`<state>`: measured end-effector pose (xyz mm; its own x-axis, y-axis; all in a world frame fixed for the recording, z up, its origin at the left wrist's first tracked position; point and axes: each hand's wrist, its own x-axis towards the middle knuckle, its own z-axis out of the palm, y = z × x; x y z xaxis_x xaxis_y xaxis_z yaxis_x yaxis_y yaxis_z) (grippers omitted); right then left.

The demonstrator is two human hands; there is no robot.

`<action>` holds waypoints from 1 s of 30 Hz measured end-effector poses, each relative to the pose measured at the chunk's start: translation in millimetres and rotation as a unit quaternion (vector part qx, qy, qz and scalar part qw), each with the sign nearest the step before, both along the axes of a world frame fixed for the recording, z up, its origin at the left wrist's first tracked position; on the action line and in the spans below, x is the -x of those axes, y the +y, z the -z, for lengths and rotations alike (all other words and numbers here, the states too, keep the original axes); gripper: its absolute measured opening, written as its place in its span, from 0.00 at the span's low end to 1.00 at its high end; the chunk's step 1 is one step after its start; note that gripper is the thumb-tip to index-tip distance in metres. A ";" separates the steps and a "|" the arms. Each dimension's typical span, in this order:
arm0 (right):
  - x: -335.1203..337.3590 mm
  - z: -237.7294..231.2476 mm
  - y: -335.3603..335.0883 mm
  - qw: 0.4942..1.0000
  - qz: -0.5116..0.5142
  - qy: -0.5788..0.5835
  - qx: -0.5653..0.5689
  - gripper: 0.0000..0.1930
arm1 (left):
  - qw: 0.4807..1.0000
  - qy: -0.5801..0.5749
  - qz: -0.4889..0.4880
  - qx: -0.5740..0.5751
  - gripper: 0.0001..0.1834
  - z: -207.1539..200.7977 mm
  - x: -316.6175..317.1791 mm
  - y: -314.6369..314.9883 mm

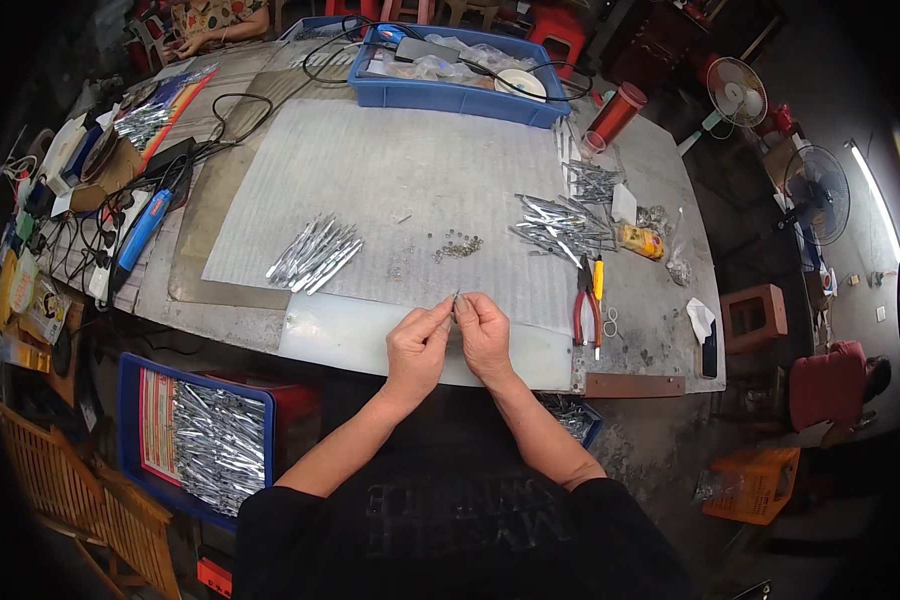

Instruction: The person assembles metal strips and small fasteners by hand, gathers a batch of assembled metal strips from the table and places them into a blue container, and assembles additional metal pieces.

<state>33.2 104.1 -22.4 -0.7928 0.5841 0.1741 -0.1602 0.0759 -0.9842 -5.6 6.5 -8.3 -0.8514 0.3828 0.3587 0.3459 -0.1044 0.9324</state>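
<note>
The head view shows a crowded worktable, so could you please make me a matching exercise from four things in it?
Things
1. Left hand
2. Red-handled pliers
3. Small round metal parts
4. Lower-left blue tray

Places and states
A. Filled with slender metal pieces
B. Loosely clustered on the white sheet
C. Pinched close beside the right hand
D. Lying beside a slim yellow tool

Right pairs: 1-C, 2-D, 3-B, 4-A

So it's one tiny greyish metal piece (457, 296), pinched between the left hand (417, 342) and the right hand (484, 335), with a bit of it poking up. Fingers hide most of it, so can't tell its full shape, sorry.
</note>
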 end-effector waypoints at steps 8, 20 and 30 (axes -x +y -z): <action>5.6 -6.4 2.4 0.998 0.026 -0.018 0.053 0.10 | 1.000 0.001 -0.008 0.015 0.14 3.0 2.5 7.2; 13.6 -17.4 59.9 0.814 -0.037 -0.266 -0.515 0.11 | 0.997 -0.069 0.005 -0.023 0.12 12.2 7.5 2.3; 4.5 -25.1 72.2 0.867 -0.039 -0.210 -0.451 0.09 | 0.984 -0.169 0.047 -0.012 0.12 1.9 5.9 -7.6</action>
<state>28.7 176.3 2.8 -0.9280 0.3014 0.2190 0.1574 0.8499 -0.5029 -11.5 -1.1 -10.1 -0.8850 0.4602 0.0705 0.0042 -0.1436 0.9896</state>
